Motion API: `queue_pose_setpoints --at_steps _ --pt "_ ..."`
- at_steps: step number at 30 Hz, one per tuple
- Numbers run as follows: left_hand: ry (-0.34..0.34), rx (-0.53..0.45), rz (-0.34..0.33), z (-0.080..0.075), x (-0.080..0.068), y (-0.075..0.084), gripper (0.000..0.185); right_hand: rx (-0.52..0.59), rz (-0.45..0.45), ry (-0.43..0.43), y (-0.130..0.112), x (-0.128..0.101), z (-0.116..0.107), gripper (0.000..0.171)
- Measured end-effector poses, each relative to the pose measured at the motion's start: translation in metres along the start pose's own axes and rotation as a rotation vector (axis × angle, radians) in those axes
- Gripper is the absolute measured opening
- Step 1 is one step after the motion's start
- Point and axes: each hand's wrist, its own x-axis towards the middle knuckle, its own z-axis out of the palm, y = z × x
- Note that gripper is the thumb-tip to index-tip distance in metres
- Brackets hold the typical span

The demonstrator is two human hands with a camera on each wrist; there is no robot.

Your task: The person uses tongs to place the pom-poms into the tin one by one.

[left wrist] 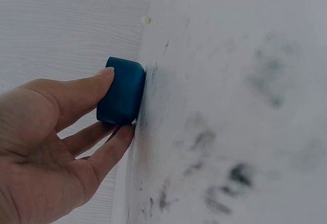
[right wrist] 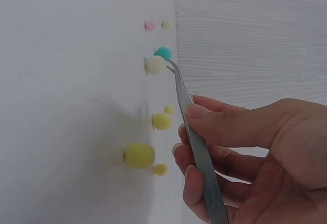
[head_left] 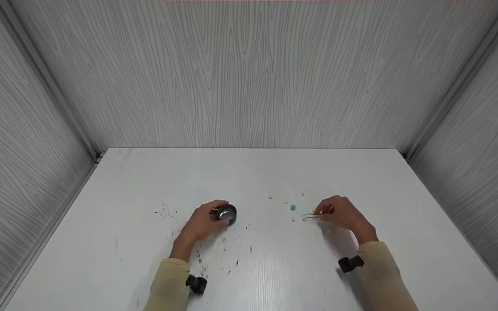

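Note:
My left hand (head_left: 201,222) holds a small round blue cup (left wrist: 122,91) with a silvery inside, thumb on one side and fingers on the other; it stands at the tabletop. My right hand (right wrist: 245,147) pinches a pair of bent-tip metal tweezers (right wrist: 196,142). Their slightly parted tips are right at a cream pom-pom ball (right wrist: 156,65) on the table. A teal ball (right wrist: 163,53) sits just behind it. Farther off is a pink ball (right wrist: 150,26). Nearer my right hand lie several yellow balls, the biggest one (right wrist: 139,155) below the tweezers in the head view.
The white table (head_left: 167,172) carries dark smudges and specks (head_left: 201,261) around my left forearm. A few more small pale and yellow balls, such as a yellow one (head_left: 302,194), lie toward the back. Grey wood-grain panels (head_left: 249,77) enclose the back and sides.

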Motion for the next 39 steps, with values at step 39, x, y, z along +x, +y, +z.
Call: queue_pose_setpoints --at_steps 39 --pt "-0.011 -0.001 0.001 0.000 0.001 0.000 0.053 -0.018 -0.017 0.045 0.005 -0.003 -0.009 0.016"
